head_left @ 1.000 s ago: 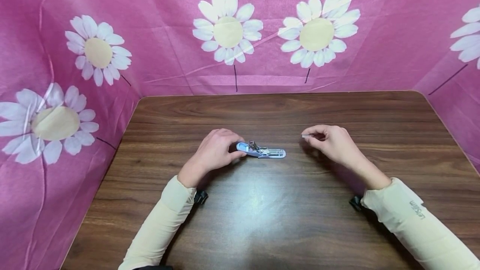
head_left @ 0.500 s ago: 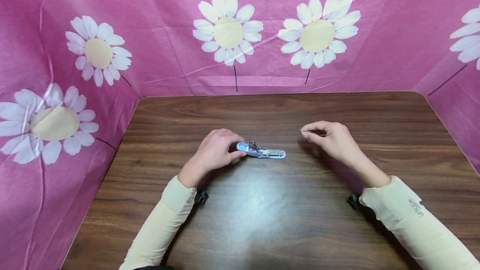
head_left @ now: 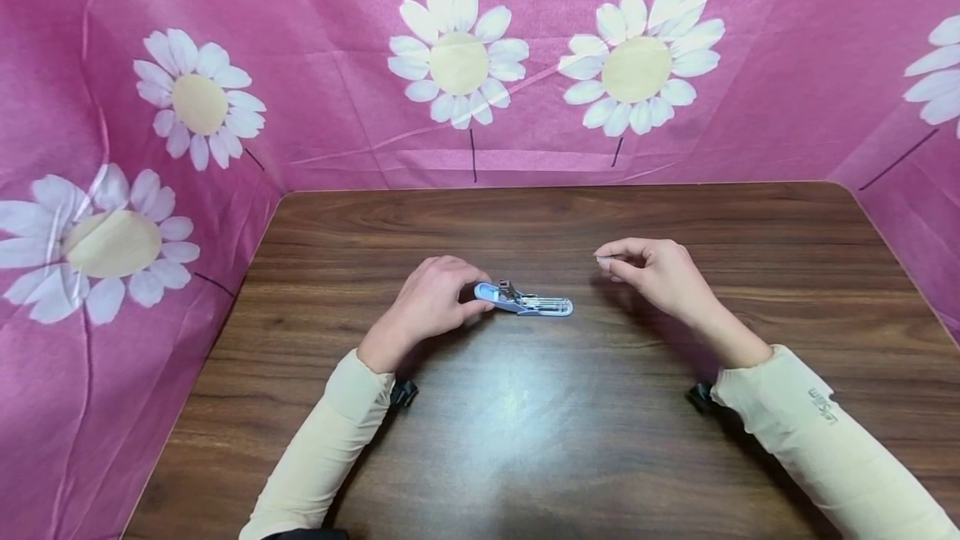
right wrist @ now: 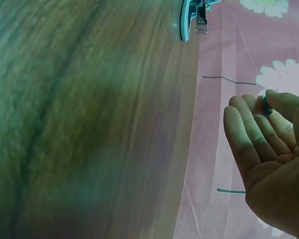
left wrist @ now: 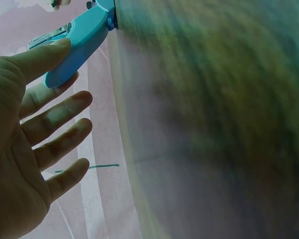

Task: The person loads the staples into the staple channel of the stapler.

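A light blue stapler lies opened out on the table, its metal magazine exposed toward the right. My left hand pinches its left end between thumb and index finger; in the left wrist view the other fingers of that hand are spread apart below the stapler. To the right of the stapler and apart from it, my right hand is raised over the table. Its thumb and index finger pinch a small strip of staples, dark in the right wrist view and barely visible from the head.
The brown wood-grain table reaches back to a pink cloth wall printed with white daisies. More of that cloth stands along the left and right sides. Each forearm carries a dark wrist device below the sleeve cuff.
My right hand has shifted slightly left and away from me, and the staple strip between its fingertips has turned so less of it shows. The left hand and stapler stay in place.
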Tool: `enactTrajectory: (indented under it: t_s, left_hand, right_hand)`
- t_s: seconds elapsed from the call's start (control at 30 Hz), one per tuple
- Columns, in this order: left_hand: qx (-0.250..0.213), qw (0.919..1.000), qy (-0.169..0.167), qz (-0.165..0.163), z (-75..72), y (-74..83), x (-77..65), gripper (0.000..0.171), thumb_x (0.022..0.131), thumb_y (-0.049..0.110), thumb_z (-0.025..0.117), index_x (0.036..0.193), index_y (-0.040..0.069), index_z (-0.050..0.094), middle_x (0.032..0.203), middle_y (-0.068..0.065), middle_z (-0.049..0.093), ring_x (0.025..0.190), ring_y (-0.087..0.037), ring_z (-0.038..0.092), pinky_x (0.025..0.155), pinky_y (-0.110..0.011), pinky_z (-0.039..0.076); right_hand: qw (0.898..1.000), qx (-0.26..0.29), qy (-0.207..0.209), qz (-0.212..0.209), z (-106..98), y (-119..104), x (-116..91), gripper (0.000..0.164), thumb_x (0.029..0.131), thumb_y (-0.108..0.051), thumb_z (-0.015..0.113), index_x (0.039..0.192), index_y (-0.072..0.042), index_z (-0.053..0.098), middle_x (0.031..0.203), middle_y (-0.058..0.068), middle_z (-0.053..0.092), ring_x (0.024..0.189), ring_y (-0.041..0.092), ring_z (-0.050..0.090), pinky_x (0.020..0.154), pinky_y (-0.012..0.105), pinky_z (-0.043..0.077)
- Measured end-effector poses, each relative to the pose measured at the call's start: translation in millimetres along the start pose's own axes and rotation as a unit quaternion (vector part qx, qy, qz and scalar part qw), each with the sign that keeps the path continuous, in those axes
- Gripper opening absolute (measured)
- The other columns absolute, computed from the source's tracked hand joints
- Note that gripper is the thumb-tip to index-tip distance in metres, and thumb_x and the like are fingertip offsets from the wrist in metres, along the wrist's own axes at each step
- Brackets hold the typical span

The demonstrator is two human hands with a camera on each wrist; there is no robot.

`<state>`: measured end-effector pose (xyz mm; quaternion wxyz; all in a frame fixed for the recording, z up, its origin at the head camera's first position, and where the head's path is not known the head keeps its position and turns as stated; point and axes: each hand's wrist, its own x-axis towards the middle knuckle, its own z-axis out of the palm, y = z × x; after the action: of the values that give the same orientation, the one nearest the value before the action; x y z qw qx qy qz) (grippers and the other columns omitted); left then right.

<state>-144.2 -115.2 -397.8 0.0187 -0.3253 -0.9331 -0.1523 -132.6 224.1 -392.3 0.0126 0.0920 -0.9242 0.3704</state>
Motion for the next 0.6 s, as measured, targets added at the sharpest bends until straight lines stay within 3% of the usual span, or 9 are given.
enactTrajectory:
  t_s: [0.2, 0.4, 0.6]
  left_hand:
    - [0.002, 1.0000, 0.001, -0.004, -1.2, -0.3, 0.6, 0.025, 0.087, 0.041, 0.078, 0.106, 0.025, 0.077, 0.108, 0.007, 0.076, 0.111, -0.017, 0.067, 0.102, -0.041, 0.049]
    - [-0.002, 1.0000, 0.001, -0.002, -0.9, 0.1, 1.2, 0.024, 0.087, 0.041, 0.079, 0.106, 0.025, 0.077, 0.107, 0.008, 0.076, 0.110, -0.017, 0.068, 0.102, -0.042, 0.050]
    - [-0.005, 1.0000, 0.003, -0.002, -1.9, 1.8, 0.5, 0.023, 0.086, 0.040, 0.079, 0.104, 0.026, 0.076, 0.106, 0.008, 0.076, 0.110, -0.017, 0.068, 0.102, -0.042, 0.049]
  right_hand:
    - [1.000, 0.009, -0.013, 0.005, -0.8, -2.3, 0.5, 0.023, 0.096, -0.034, 0.070, 0.111, -0.017, 0.078, 0.085, 0.004, 0.080, 0.076, 0.002, 0.071, 0.065, 0.013, 0.044]
    - [1.000, -0.005, -0.007, -0.002, -1.4, -2.8, 1.1, 0.022, 0.096, -0.033, 0.070, 0.110, -0.018, 0.078, 0.088, 0.003, 0.079, 0.075, -0.005, 0.064, 0.068, 0.012, 0.043]
    - [1.000, -0.016, 0.007, -0.010, -1.7, -4.7, 2.6, 0.021, 0.096, -0.034, 0.070, 0.108, -0.020, 0.079, 0.100, -0.001, 0.079, 0.075, 0.001, 0.059, 0.070, 0.012, 0.042]
